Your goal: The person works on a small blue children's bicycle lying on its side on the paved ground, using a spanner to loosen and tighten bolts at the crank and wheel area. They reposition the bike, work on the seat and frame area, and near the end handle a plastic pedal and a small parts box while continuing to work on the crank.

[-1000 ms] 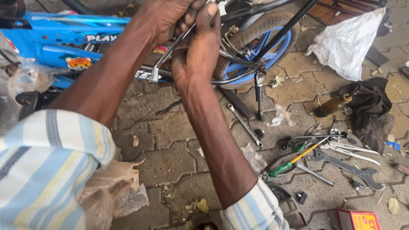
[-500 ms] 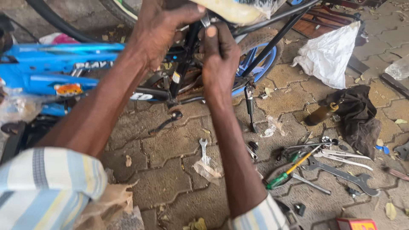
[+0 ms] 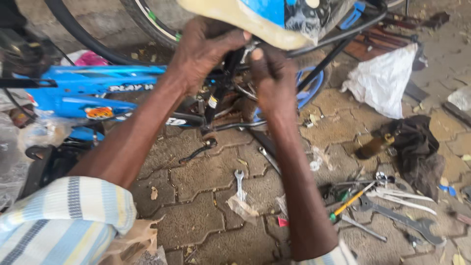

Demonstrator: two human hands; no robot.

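bicycle saddle (image 3: pixel 274 17), left hand (image 3: pixel 203 49) and right hand (image 3: pixel 272 81) gripping beneath

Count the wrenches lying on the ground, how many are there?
2. A small wrench lies on the paving between the arms; a big wrench lies in the tool pile at right. More may hide there.

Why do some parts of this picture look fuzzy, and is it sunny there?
In the head view, the striped sleeve and plastic wrap at the left edge are soft because they sit very close to the camera; both hands, left hand and right hand, look slightly smeared, while the small wrench on the paving is sharper. The light is even daylight with only faint shadows and no harsh glare.
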